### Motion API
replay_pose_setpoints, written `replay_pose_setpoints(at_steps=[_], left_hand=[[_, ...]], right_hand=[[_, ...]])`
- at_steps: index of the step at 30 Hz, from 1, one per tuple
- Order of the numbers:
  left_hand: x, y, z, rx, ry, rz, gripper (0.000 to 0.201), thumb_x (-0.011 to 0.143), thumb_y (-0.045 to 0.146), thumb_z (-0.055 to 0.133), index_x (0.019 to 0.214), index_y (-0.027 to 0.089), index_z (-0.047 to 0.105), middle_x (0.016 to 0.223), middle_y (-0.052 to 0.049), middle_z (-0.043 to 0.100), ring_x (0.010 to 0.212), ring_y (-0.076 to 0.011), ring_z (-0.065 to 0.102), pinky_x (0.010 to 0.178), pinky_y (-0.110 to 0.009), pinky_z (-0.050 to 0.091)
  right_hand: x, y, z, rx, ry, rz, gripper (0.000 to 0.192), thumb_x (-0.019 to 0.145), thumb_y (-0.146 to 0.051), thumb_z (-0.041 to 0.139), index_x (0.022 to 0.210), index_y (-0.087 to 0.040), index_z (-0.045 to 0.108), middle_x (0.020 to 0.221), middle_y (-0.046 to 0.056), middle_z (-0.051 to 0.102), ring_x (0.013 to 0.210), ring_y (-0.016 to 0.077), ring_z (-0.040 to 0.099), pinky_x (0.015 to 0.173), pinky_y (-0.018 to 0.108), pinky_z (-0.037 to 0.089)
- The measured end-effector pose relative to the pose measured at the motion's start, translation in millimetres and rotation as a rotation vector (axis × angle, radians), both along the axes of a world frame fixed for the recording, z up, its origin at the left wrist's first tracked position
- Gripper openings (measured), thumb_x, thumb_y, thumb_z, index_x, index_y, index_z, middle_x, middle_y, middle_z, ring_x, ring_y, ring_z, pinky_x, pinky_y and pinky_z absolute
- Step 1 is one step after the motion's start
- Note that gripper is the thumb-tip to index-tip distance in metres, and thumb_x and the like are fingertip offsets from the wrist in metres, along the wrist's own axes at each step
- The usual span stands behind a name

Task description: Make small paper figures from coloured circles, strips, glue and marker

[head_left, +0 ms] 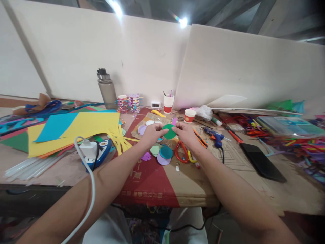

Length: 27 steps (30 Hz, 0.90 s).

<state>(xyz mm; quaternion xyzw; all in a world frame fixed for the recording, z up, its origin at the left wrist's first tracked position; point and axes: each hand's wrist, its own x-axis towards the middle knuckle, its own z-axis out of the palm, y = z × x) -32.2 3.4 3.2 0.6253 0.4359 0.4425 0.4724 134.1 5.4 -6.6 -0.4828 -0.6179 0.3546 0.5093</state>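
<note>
Cluttered with coloured paper, the cardboard-covered table (152,183) sits under both hands: left hand (151,134) and right hand (186,133) pinch a green paper disc (169,131) between their fingertips, raised above other cut circles (162,154). It looks like a freshly cut piece being checked; setting it down neatly calls for a light, steady grip.

Centre: green paper disc (169,131) between left hand (151,134) and right hand (187,133).
Near: red-handled scissors (181,152).
Left: yellow paper sheets (83,130).
Far: grey water bottle (107,89).
Right: blue glue gun (216,137), black flat tablet (262,164).
</note>
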Motion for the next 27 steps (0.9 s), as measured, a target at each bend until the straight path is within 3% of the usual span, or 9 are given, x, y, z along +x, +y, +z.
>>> replay_pose_setpoints(at_steps=[5, 8, 12, 15, 19, 22, 27], left_hand=[[-7, 11, -2.9, 0.039, -0.052, 0.022, 0.039, 0.071, 0.052, 0.071, 0.078, 0.015, 0.067, 0.072, -0.002, 0.066, 0.062, -0.0114, 0.057, 0.058, -0.022, 0.045], [-25, 29, -3.0, 0.085, -0.091, 0.200, 0.035, 0.076, 0.048, 0.065, 0.083, 0.014, 0.066, 0.079, -0.005, 0.068, 0.065, -0.0119, 0.059, 0.058, -0.021, 0.044], [-54, 48, -0.9, 0.154, 0.259, 0.437, 0.023, 0.076, 0.033, 0.062, 0.086, 0.014, 0.070, 0.079, -0.006, 0.071, 0.069, -0.0149, 0.060, 0.065, -0.025, 0.045], [-65, 51, 0.2, 0.192, 0.590, 0.516, 0.021, 0.078, 0.027, 0.057, 0.088, 0.015, 0.071, 0.092, -0.008, 0.073, 0.086, -0.0202, 0.064, 0.079, -0.029, 0.047], [-69, 52, -3.2, 0.144, 0.896, 0.528, 0.031, 0.082, 0.036, 0.057, 0.098, 0.014, 0.071, 0.109, -0.015, 0.071, 0.104, -0.0275, 0.063, 0.088, -0.035, 0.047], [-71, 55, -7.8, 0.080, 1.019, 0.502, 0.033, 0.079, 0.034, 0.060, 0.103, 0.015, 0.071, 0.113, -0.017, 0.070, 0.106, -0.0310, 0.063, 0.087, -0.037, 0.047], [-74, 57, -10.1, 0.099, 1.024, 0.468, 0.021, 0.077, 0.019, 0.057, 0.091, 0.017, 0.072, 0.104, -0.014, 0.073, 0.098, -0.0279, 0.065, 0.082, -0.034, 0.047]], right_hand=[[6, 5, 0.4, -0.026, -0.027, -0.020, 0.028, 0.070, -0.047, 0.060, 0.062, -0.023, 0.047, 0.062, -0.003, 0.048, 0.061, 0.0140, 0.044, 0.059, 0.028, 0.037], [13, 9, 1.6, -0.032, 0.004, -0.097, 0.029, 0.070, -0.048, 0.061, 0.064, -0.023, 0.048, 0.063, -0.002, 0.049, 0.060, 0.0139, 0.044, 0.059, 0.029, 0.037], [19, 13, 0.9, -0.061, 0.030, -0.154, 0.030, 0.068, -0.049, 0.062, 0.066, -0.022, 0.051, 0.063, -0.002, 0.050, 0.058, 0.0133, 0.044, 0.059, 0.029, 0.036], [19, 13, -1.4, -0.069, 0.014, -0.153, 0.028, 0.068, -0.048, 0.061, 0.067, -0.021, 0.052, 0.061, -0.003, 0.049, 0.058, 0.0123, 0.043, 0.057, 0.028, 0.035], [17, 11, -2.2, -0.063, -0.029, -0.124, 0.025, 0.071, -0.045, 0.058, 0.066, -0.021, 0.052, 0.061, -0.004, 0.048, 0.057, 0.0119, 0.042, 0.057, 0.028, 0.034], [16, 9, -0.1, -0.066, -0.047, -0.112, 0.024, 0.071, -0.044, 0.056, 0.064, -0.021, 0.050, 0.061, -0.004, 0.048, 0.058, 0.0122, 0.042, 0.057, 0.029, 0.034], [12, 5, 2.3, -0.052, -0.073, -0.107, 0.024, 0.070, -0.043, 0.057, 0.063, -0.021, 0.049, 0.059, -0.004, 0.047, 0.058, 0.0130, 0.043, 0.058, 0.029, 0.033]])
